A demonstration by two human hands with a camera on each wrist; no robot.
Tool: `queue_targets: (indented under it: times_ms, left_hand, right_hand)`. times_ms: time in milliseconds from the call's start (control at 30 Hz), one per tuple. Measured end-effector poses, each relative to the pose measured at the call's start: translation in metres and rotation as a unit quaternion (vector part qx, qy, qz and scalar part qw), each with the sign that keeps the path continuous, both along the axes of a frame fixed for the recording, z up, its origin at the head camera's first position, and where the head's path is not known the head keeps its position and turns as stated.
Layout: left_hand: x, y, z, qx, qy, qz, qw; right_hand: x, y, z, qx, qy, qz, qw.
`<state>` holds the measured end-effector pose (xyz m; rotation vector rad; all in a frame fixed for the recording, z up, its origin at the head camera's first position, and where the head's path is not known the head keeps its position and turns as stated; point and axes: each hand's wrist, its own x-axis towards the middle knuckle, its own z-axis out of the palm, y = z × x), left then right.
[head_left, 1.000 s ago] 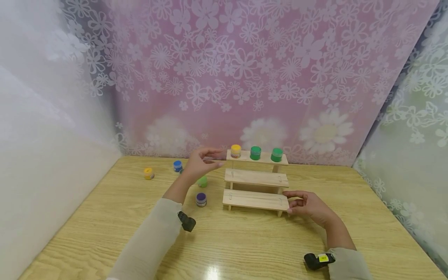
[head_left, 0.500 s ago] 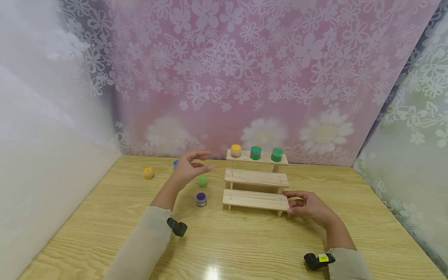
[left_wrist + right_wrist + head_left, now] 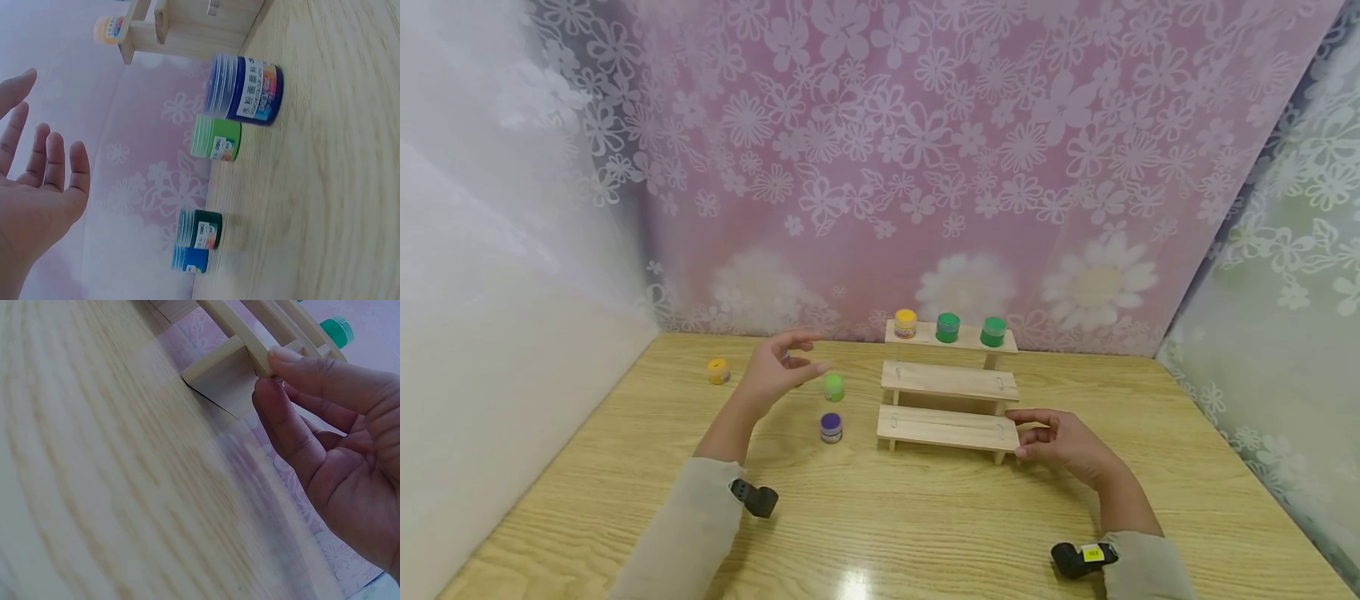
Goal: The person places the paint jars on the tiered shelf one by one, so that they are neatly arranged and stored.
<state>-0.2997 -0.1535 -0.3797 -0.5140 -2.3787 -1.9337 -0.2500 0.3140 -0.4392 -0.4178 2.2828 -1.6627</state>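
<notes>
A three-step wooden display stand (image 3: 947, 427) stands on the table. Its top step bears a yellow paint jar (image 3: 906, 324) and two green paint jars (image 3: 947, 328). My right hand (image 3: 1067, 446) pinches the right end of the lowest step between thumb and fingers (image 3: 284, 412). Left of the stand, my left hand (image 3: 775, 371) is raised over the table, fingers loosely spread and holding nothing. Near it stand a light green jar (image 3: 833, 387) and a purple jar (image 3: 831, 428). The left wrist view also has a dark green jar (image 3: 207, 229) and a blue jar (image 3: 195, 260), mostly hidden by the hand in the head view.
An orange-yellow jar (image 3: 718, 372) stands farther left on the wood-grain table (image 3: 925, 525). A pink flowered curtain (image 3: 850, 208) hangs behind the table's back edge, with pale sheets at both sides.
My left hand has moved left, away from the top step with the yellow jar, and now covers the blue jar in the head view. The right hand and stand have stayed put.
</notes>
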Motion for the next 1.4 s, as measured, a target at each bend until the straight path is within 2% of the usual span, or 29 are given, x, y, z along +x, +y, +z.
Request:
queue_targets:
  times_ms: [200, 367, 500, 567, 1067, 1267, 1400]
  left_hand:
    - [0.003, -0.012, -0.003, 0.002, 0.003, -0.006, 1.0000]
    - [0.010, -0.023, -0.002, -0.004, 0.005, 0.007, 0.9999]
    - [0.013, -0.034, -0.004, 0.002, 0.011, 0.025, 0.9996]
    - [0.012, -0.040, -0.010, 0.003, 0.017, 0.035, 0.9992]
    - [0.014, -0.079, -0.027, -0.030, 0.034, 0.117, 0.9921]
    - [0.013, -0.097, -0.033, -0.042, 0.026, 0.146, 0.9881]
    - [0.011, -0.110, -0.035, -0.046, 0.008, 0.160, 0.9861]
  right_hand:
    - [0.000, 0.001, -0.001, 0.001, 0.001, -0.001, 1.000]
    - [-0.001, 0.002, -0.002, 0.003, 0.001, 0.000, 1.000]
    - [-0.001, 0.002, -0.002, 0.001, 0.002, 0.002, 1.000]
    - [-0.001, 0.002, -0.002, -0.001, 0.002, 0.003, 1.000]
    - [0.001, 0.002, 0.001, 0.004, 0.001, -0.003, 1.000]
    - [0.000, 0.001, 0.001, 0.000, -0.003, 0.001, 1.000]
    - [-0.001, 0.000, 0.001, -0.002, -0.007, 0.003, 1.000]
